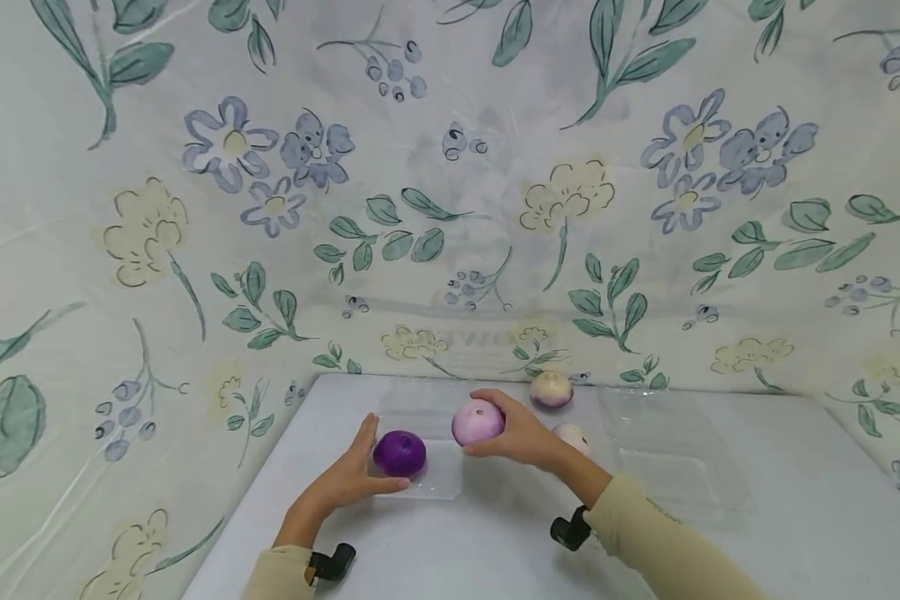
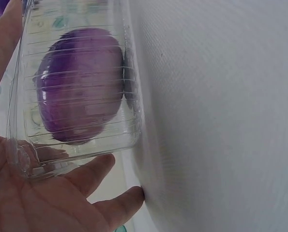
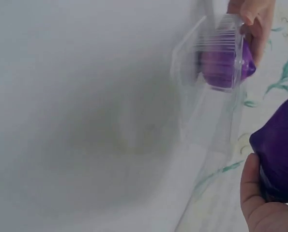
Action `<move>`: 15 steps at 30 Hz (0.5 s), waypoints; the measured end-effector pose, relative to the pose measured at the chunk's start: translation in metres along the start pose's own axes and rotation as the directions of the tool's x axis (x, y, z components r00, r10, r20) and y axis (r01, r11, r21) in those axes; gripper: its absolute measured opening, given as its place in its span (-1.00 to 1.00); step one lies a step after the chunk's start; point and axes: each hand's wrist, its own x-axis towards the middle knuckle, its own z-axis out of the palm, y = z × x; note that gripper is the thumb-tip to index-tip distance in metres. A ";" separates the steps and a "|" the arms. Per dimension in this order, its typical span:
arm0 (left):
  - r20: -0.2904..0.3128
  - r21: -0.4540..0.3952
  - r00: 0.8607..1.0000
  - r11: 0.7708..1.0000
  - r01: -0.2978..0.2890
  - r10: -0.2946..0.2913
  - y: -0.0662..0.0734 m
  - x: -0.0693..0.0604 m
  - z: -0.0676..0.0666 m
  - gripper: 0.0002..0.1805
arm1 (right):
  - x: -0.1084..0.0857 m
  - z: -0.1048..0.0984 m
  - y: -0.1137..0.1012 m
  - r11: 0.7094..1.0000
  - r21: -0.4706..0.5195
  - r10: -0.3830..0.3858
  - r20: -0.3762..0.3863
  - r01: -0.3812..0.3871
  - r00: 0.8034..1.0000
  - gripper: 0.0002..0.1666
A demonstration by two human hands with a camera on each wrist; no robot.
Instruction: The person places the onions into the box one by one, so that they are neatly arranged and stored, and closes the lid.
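Note:
A purple onion [image 1: 400,454] sits in a clear plastic container [image 1: 441,483] on the table. My left hand [image 1: 345,479] lies spread round the container's near left corner, thumb along the front and fingers at the left side. Through the ribbed wall of the container [image 2: 81,152], the left wrist view shows the onion [image 2: 81,87] close to my palm [image 2: 42,203]. Just right of it and above the container, my right hand [image 1: 521,433] holds a second, paler-looking purple onion [image 1: 477,422] between thumb and fingers. This held onion [image 3: 281,150] looks dark in the right wrist view.
Another onion [image 1: 551,390] with a pale top stands at the table's back edge. One more onion [image 1: 572,437] is partly hidden behind my right forearm. A second clear container [image 1: 667,442] lies at the right. Floral sheeting [image 1: 465,250] hangs behind the white table [image 1: 450,550].

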 end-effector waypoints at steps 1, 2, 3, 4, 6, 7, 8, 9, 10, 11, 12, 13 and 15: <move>-0.001 0.000 1.000 1.000 0.000 0.000 0.000 0.000 0.000 0.45 | 0.002 0.002 -0.001 1.000 0.005 -0.009 0.001 0.009 1.000 -0.03; -0.003 0.001 1.000 1.000 0.002 -0.002 0.000 0.000 -0.001 0.45 | 0.004 0.005 -0.003 1.000 0.011 -0.016 0.001 0.016 1.000 -0.03; -0.006 0.004 1.000 1.000 0.002 -0.002 0.000 0.000 -0.001 0.45 | 0.006 0.007 -0.004 1.000 0.014 -0.022 0.002 0.021 1.000 -0.03; -0.008 0.006 1.000 1.000 0.004 -0.004 0.000 0.000 -0.001 0.45 | 0.008 0.009 -0.005 1.000 0.016 -0.026 0.001 0.026 1.000 -0.04; -0.007 0.004 1.000 1.000 0.012 -0.012 0.000 0.001 -0.001 0.44 | 0.011 0.014 -0.006 0.999 0.024 -0.033 0.001 0.033 0.999 -0.04; -0.005 0.002 1.000 1.000 0.015 -0.015 0.000 0.001 -0.001 0.44 | 0.012 0.016 -0.006 0.999 0.029 -0.031 0.002 0.031 1.000 -0.04; -0.004 0.001 1.000 1.000 0.017 -0.017 0.001 0.001 -0.001 0.44 | 0.013 0.018 -0.005 0.999 0.027 -0.032 -0.001 0.032 0.999 -0.04; -0.006 0.000 1.000 1.000 0.016 -0.016 0.001 0.000 -0.001 0.44 | 0.014 0.020 -0.004 0.999 0.027 -0.031 -0.004 0.032 0.999 -0.04; -0.003 -0.002 1.000 1.000 0.018 -0.018 0.001 0.000 0.000 0.44 | 0.015 0.022 -0.003 0.999 0.026 -0.033 -0.010 0.034 0.999 -0.04; -0.001 -0.005 1.000 1.000 0.019 -0.019 0.001 0.000 0.000 0.44 | 0.015 0.023 -0.002 0.999 0.021 -0.039 -0.015 0.039 0.999 -0.04; 0.001 -0.006 1.000 1.000 0.019 -0.019 0.001 0.000 0.000 0.44 | 0.016 0.025 -0.001 0.999 0.016 -0.046 -0.019 0.046 0.999 -0.04; 0.001 -0.005 1.000 1.000 0.022 -0.022 0.001 0.000 0.000 0.44 | 0.016 0.027 0.001 0.999 0.010 -0.049 -0.023 0.049 0.999 -0.03; 0.000 0.001 1.000 1.000 0.023 -0.023 0.001 0.000 0.000 0.44 | 0.016 0.030 0.003 0.999 0.006 -0.053 -0.027 0.053 0.998 -0.02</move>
